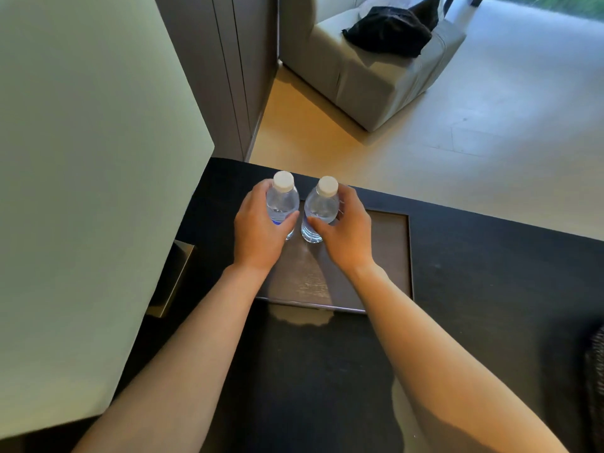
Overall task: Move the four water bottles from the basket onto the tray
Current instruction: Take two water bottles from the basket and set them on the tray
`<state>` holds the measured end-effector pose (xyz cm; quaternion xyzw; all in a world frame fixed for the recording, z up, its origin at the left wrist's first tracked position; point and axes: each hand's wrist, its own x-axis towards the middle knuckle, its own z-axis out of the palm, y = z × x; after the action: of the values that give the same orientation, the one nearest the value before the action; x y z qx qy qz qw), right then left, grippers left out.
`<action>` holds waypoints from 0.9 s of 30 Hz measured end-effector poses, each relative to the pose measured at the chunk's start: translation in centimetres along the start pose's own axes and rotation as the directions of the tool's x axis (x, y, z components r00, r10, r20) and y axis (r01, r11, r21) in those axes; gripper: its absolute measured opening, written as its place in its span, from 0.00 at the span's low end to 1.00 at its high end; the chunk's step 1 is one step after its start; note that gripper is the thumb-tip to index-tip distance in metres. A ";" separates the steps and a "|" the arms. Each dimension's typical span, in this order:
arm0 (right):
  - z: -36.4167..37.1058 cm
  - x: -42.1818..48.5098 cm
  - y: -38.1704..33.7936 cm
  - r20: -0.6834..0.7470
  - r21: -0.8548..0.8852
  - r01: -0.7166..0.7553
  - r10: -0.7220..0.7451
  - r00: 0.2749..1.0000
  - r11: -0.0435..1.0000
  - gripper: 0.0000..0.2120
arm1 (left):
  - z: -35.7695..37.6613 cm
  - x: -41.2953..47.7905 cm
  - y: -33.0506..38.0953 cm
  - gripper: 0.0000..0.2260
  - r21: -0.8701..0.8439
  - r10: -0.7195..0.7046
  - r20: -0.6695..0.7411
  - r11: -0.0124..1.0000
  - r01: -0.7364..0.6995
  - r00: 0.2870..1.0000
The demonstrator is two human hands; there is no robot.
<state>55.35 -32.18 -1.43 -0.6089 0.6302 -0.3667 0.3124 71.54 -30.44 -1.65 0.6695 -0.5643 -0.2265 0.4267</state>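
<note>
1. the left hand [258, 228] is wrapped around a clear plastic water bottle with a white cap [283, 199], fingers closed on its body.
2. the right hand [343, 230] grips a second clear white-capped bottle [322, 207] the same way.
3. both bottles stand upright, just beside each other (not touching), at the far left part of the flat dark brown rectangular tray [389, 256].
4. the tray lies on a black table [490, 273].

A pale armchair [376, 73] bearing dark cloth [389, 31] stands on light floor [506, 125] beyond the black table [490, 273].
</note>
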 end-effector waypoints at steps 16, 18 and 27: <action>0.9 2.8 -0.3 -0.018 -0.040 0.040 -0.041 0.999 0.998 0.33 | 0.7 3.0 -0.6 0.30 -0.034 0.025 0.025 0.999 -0.024 0.999; 0.8 2.8 -0.3 -0.008 -0.043 0.039 -0.039 0.999 0.998 0.33 | 0.8 3.0 -0.5 0.30 -0.033 0.013 0.037 0.999 -0.011 0.999; -0.4 1.4 -0.5 0.058 -0.052 0.003 0.000 0.998 0.999 0.36 | 0.9 2.2 0.6 0.39 0.061 -0.054 0.073 0.997 0.050 0.996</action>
<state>55.17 -33.56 -0.68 -0.6278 0.6295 -0.3326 0.3145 71.07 -32.84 -1.27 0.6873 -0.5686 -0.2455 0.3795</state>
